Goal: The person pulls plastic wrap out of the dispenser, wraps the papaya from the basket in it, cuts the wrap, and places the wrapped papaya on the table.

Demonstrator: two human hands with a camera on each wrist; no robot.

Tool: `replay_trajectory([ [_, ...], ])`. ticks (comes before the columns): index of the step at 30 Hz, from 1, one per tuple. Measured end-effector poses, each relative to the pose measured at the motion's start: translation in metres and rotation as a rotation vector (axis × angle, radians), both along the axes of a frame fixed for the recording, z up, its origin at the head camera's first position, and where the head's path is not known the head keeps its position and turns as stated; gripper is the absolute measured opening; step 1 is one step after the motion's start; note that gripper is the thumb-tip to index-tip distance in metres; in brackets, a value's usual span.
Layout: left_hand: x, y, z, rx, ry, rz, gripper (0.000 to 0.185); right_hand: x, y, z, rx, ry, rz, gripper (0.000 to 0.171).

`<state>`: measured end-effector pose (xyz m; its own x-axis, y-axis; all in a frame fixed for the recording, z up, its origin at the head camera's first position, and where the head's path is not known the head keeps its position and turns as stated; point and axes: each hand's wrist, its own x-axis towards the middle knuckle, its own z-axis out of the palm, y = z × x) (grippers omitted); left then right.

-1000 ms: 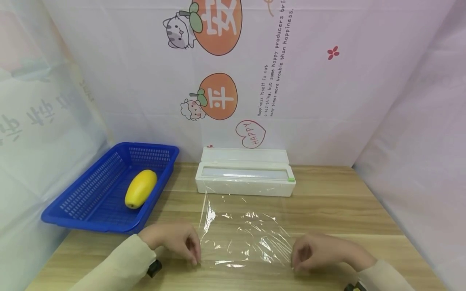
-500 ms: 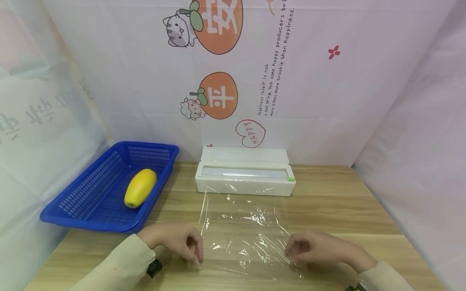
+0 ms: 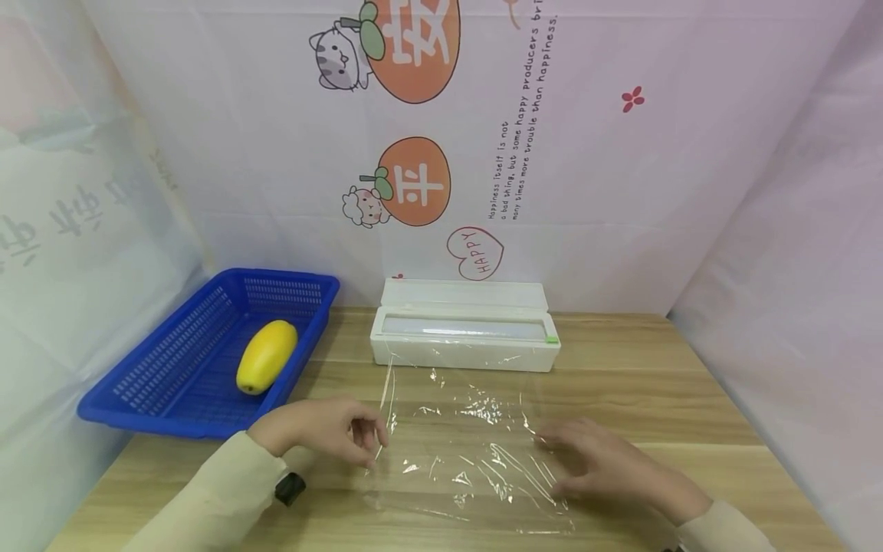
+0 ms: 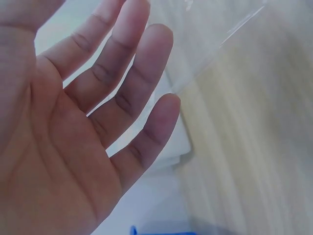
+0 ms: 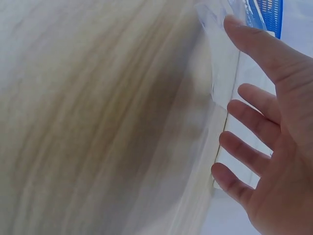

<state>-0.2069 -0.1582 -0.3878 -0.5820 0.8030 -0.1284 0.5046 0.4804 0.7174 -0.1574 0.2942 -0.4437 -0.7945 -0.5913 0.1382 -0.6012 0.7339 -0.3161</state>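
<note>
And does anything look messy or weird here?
Yes, a little: the clear film is wrinkled, with shiny creases near the right hand. The HAPPY print on the backdrop runs sideways, too. I see nothing spilled.

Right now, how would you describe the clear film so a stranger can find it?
On the wooden table, find the white box with the raised lid. The clear film runs from its front, between the left hand and right hand. Unlike the opaque box, it is see-through, wrinkled and glinting.

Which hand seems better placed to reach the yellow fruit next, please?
Likely the left hand: free and nearer the yellow fruit in the blue basket; the right hand is beyond the clear film.
</note>
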Motion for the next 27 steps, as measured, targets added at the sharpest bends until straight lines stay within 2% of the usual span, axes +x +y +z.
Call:
replay_trajectory([
  [5, -0.005, -0.007, 0.014, 0.012, 0.071, 0.037, 0.023, 0.000, 0.002, -0.004, 0.038, 0.029, 0.004, 0.083],
  [14, -0.018, -0.026, 0.038, 0.020, 0.215, 0.122, 0.019, -0.002, 0.005, -0.008, 0.058, -0.028, 0.003, 0.094],
  [21, -0.029, -0.053, 0.057, 0.049, 0.254, 0.236, 0.021, -0.005, 0.008, -0.008, 0.049, -0.076, -0.016, 0.093],
  [27, -0.038, -0.082, 0.074, -0.019, 0.319, 0.380, 0.026, -0.005, 0.008, -0.007, 0.049, -0.091, -0.016, 0.093],
])
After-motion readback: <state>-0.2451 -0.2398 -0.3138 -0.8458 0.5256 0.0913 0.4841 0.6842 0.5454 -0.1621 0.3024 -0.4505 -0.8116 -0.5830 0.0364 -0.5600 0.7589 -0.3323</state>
